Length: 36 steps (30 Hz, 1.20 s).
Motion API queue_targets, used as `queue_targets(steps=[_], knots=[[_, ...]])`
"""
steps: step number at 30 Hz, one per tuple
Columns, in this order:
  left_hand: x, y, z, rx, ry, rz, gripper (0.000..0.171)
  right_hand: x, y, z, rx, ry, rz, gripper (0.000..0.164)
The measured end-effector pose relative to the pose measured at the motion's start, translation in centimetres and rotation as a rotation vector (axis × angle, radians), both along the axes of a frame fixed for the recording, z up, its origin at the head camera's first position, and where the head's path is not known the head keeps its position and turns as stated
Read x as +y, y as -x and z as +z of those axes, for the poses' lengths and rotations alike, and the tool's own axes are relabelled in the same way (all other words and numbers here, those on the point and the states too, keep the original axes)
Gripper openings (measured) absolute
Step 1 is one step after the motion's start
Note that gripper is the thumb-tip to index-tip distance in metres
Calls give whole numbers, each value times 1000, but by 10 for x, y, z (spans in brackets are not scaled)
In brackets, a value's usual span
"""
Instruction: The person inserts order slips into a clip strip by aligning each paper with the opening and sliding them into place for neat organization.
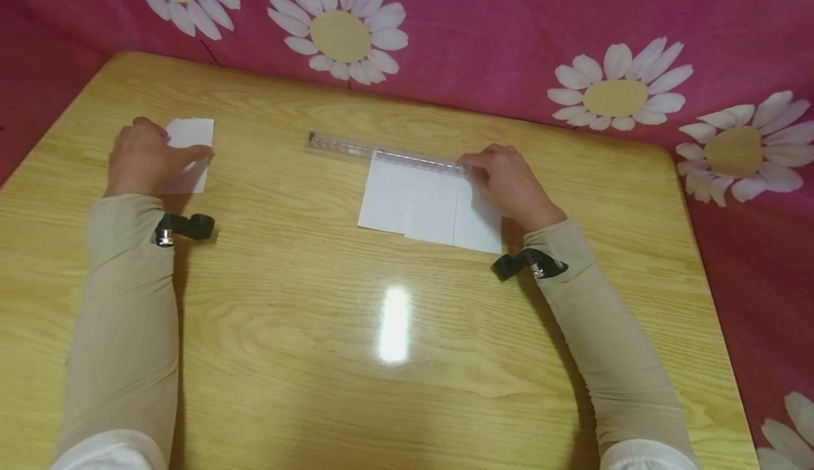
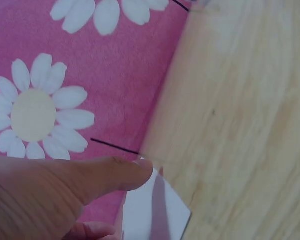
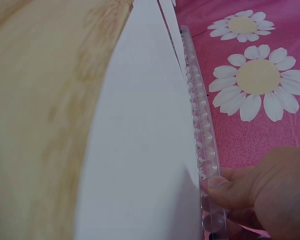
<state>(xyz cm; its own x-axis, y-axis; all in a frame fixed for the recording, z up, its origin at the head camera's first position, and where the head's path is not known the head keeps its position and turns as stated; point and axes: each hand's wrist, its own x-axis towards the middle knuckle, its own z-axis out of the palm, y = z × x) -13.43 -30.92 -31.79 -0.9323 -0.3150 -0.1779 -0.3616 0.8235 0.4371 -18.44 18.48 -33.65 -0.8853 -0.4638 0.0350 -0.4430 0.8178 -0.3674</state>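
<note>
My left hand [image 1: 143,159] grips a small piece of white paper [image 1: 191,134] at the table's far left. Its thumb [image 2: 120,175] reaches across to the paper's right edge and casts a shadow on it; the other fingers are partly hidden. My right hand [image 1: 511,184] pinches the right end of a long clear plastic strip [image 1: 340,143] with a row of round shapes along it. The strip lies along the top edges of overlapping white sheets [image 1: 413,194]. In the right wrist view, the thumb [image 3: 219,185] presses on the strip, beside a white sheet [image 3: 140,125].
A light wood-grain table [image 1: 286,314] lies under both hands, with a bright light reflection near its middle. Behind its far edge stands a pink cloth [image 1: 470,32] with large white daisies. Each wrist wears a black band [image 1: 191,225].
</note>
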Motion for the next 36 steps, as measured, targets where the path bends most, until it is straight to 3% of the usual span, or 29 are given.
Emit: queue_targets(steps=[6,13,21,26,36], knots=[[-6,0,-4,-13,21,14,86,0,0,-1,-7,-4,-4,31],[-12,-1,-4,-76,33,14,86,1,-1,0,-2,8,11,32],[-9,-3,-3,-24,-33,42,87,1,0,1,4,10,26,31],[-10,-4,-2,-39,-84,69,90,1,-1,1,10,16,31,30],[-14,-2,-2,-39,-58,65,83,-1,-1,2,11,7,27,30]])
